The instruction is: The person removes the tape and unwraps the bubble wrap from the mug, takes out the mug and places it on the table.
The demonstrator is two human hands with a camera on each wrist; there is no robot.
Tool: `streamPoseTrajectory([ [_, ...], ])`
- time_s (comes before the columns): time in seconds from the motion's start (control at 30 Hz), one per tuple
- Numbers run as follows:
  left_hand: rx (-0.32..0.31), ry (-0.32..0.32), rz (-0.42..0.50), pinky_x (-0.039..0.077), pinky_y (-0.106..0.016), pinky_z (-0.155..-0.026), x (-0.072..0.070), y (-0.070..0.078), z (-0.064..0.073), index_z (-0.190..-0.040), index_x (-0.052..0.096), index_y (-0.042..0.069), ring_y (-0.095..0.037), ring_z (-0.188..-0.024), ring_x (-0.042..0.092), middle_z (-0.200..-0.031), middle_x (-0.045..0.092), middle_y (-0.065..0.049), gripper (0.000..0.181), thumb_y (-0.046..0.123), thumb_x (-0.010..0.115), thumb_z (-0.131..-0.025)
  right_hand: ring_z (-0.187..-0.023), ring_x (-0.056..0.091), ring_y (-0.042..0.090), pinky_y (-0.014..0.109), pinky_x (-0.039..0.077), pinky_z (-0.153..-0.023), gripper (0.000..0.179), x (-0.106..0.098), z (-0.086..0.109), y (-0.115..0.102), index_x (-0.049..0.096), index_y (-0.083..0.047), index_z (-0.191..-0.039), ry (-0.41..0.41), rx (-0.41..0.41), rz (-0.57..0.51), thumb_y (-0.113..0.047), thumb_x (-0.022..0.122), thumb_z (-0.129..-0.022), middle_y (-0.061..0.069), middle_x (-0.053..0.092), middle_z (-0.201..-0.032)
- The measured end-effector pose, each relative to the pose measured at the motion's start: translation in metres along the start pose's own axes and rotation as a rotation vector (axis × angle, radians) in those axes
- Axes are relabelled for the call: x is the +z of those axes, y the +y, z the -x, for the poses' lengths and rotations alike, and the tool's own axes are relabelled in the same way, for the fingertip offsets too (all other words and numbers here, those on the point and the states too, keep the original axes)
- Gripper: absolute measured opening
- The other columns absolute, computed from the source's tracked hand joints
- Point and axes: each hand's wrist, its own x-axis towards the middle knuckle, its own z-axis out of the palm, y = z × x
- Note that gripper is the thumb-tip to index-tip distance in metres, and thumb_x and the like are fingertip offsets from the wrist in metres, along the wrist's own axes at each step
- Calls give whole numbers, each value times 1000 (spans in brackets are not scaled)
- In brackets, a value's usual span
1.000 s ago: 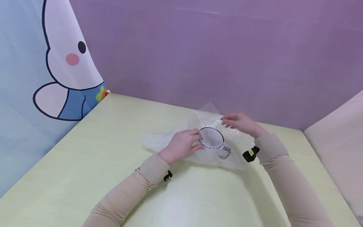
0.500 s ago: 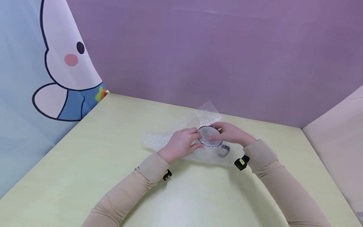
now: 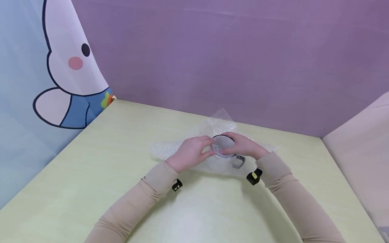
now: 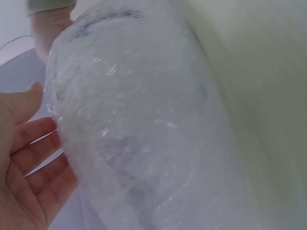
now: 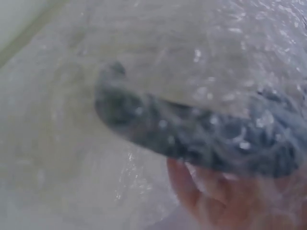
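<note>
A white mug (image 3: 223, 145) with a dark rim stands upright, its outside covered by bubble wrap (image 3: 164, 150). Its dark patterned handle (image 5: 192, 132) shows through the wrap, pointing right and toward the person in the head view. At the left rim is my left hand (image 3: 191, 152), fingertips touching the wrapped edge with the thumb held apart. My right hand (image 3: 244, 145) holds the right side of the rim, with fingers at the far edge and thumb over the mouth. In the right wrist view, wrap and handle hide part of that hand.
The pale yellow-green table (image 3: 121, 135) is bordered at the back by a purple wall cloth (image 3: 212, 60). A blue cloth with a cartoon figure (image 3: 73, 74) hangs on the left, and a pale cloth (image 3: 361, 155) on the right. A loose corner of wrap sticks up behind the mug.
My right hand has come down and left from above the wrap's back right part to the mug's rim, bringing the right flap inward. The left hand stays at the left rim.
</note>
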Motion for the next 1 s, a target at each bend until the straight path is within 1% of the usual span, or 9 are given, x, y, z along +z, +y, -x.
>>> streamPoseTrajectory([
  [0.17,-25,29,-5,53,-32,-87,-7,-1,-5,-112,67,8,-19,-102,64,-112,66,-4,27,22,67,-89,-98,56,26,37,49,-80,64,0,0,-1,46,-9,-136,16,4,-2,-29,73,-81,14,59,-115],
  [0.23,-50,17,-12,52,-33,-88,-10,1,-10,-111,67,7,-20,-103,63,-112,66,-5,25,20,66,-89,-97,56,25,37,49,-80,64,0,0,0,46,-9,-136,22,8,0,-29,73,-81,14,59,-115],
  [0.3,-92,-32,-23,51,-34,-89,-12,2,-15,-112,67,7,-21,-105,62,-113,65,-6,26,20,65,-90,-97,56,25,37,48,-81,65,0,1,1,46,-9,-136,33,11,8,-29,74,-81,14,59,-115],
  [0.4,-169,-138,-30,51,-36,-91,-14,4,-25,-115,66,7,-22,-106,62,-114,66,-7,27,22,62,-92,-98,56,25,39,48,-82,65,0,1,2,47,-10,-136,47,13,10,-29,74,-80,13,59,-116],
  [0.47,-223,-191,-30,50,-36,-92,-14,4,-31,-116,66,7,-23,-108,62,-115,66,-8,30,24,61,-93,-98,56,25,39,48,-82,65,1,1,3,47,-10,-135,56,13,10,-30,75,-80,13,59,-116],
  [0.6,-296,-254,-36,50,-37,-90,-13,3,-43,-116,66,7,-22,-106,62,-115,67,-8,31,27,60,-94,-98,56,25,37,48,-82,64,2,1,6,48,-10,-135,56,9,-11,-28,75,-79,13,59,-115],
  [0.7,-331,-291,-37,52,-36,-84,-11,2,-48,-110,68,8,-20,-97,64,-109,69,-6,28,28,60,-93,-98,55,25,36,48,-82,63,4,0,7,48,-9,-134,56,0,-17,-26,75,-79,13,59,-115],
  [0.83,-375,-284,-30,52,-34,-74,-10,1,-50,-101,71,10,-16,-83,63,-95,70,-2,21,27,64,-91,-97,56,25,36,48,-82,63,5,-2,6,49,-9,-134,61,-16,-13,-25,76,-78,13,59,-115],
  [1.0,-380,-240,-40,52,-32,-70,-8,1,-51,-93,72,10,-15,-78,63,-89,70,-1,16,25,69,-87,-97,56,25,36,48,-81,64,5,-3,5,49,-9,-133,58,-10,-8,-26,76,-78,13,59,-116],
])
